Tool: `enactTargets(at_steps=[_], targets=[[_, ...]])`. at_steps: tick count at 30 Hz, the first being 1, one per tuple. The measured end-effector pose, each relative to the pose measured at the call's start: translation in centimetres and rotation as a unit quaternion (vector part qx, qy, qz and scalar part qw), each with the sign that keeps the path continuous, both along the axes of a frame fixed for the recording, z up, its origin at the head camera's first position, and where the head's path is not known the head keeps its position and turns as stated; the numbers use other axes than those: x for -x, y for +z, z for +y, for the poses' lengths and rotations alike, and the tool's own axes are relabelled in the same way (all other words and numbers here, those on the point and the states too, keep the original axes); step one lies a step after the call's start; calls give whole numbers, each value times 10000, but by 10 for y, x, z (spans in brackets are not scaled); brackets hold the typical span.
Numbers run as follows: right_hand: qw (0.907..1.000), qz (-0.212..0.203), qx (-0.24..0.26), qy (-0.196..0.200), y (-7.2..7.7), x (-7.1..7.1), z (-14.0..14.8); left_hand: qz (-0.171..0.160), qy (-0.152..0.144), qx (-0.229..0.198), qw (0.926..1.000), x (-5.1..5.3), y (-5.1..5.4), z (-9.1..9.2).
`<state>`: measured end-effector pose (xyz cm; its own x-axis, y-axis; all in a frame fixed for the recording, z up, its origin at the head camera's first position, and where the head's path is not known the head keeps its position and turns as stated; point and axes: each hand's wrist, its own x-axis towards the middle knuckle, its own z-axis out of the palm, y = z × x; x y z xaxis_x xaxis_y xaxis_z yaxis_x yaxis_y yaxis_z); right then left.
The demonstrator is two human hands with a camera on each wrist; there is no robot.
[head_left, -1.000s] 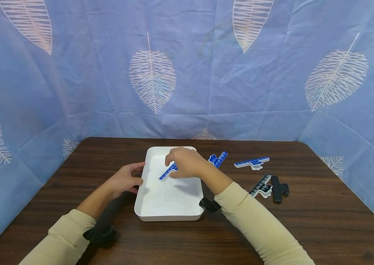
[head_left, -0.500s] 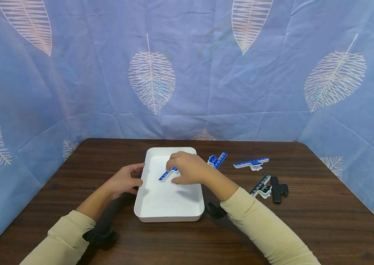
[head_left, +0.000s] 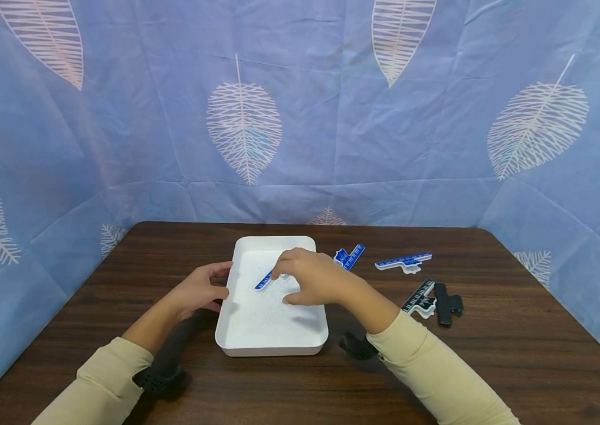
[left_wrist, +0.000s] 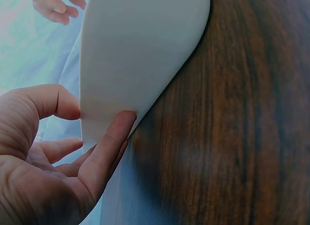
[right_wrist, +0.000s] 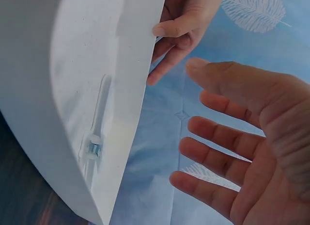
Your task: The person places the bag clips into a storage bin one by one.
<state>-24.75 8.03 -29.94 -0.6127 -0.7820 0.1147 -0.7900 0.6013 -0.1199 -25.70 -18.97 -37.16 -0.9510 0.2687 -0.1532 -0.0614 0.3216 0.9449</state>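
Observation:
A white tray stands on the table. My left hand holds its left side, thumb at the rim; in the left wrist view a finger lies along the outer wall. Inside the tray lies a blue-and-white ruler-shaped clip, partly hidden behind my right hand. That hand hovers over the tray, thumb and fingers apart and nothing between them. The clip looks pale and washed out in the right wrist view, apart from the fingers.
Right of the tray lie two blue-and-white clips, one nearer and one farther right. A black-and-white clip lies beside a black clip. Blue leaf-patterned cloth hangs behind the table.
My right hand has let go of the clip, which stays in the tray. The hand has drawn back right and towards me, its fingers spreading. My left hand remains at the tray.

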Motion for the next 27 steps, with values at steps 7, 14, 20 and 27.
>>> enactTargets(at_steps=[7, 14, 20, 27], targets=[[10000, 16, 24, 81, 1, -5, 15, 7, 9, 36, 10000, -1, 1, 0], [9995, -9, 270, 137, -2, -10, 32, 1, -11, 26, 10000, -1, 1, 0], [9988, 118, 455, 134, -5, -15, 48, -31, -73, -68, 9999, 0, 0, -2], [9982, 279, 523, -15, -7, -19, 65, -46, -92, -154, 9998, 0, 0, -3]])
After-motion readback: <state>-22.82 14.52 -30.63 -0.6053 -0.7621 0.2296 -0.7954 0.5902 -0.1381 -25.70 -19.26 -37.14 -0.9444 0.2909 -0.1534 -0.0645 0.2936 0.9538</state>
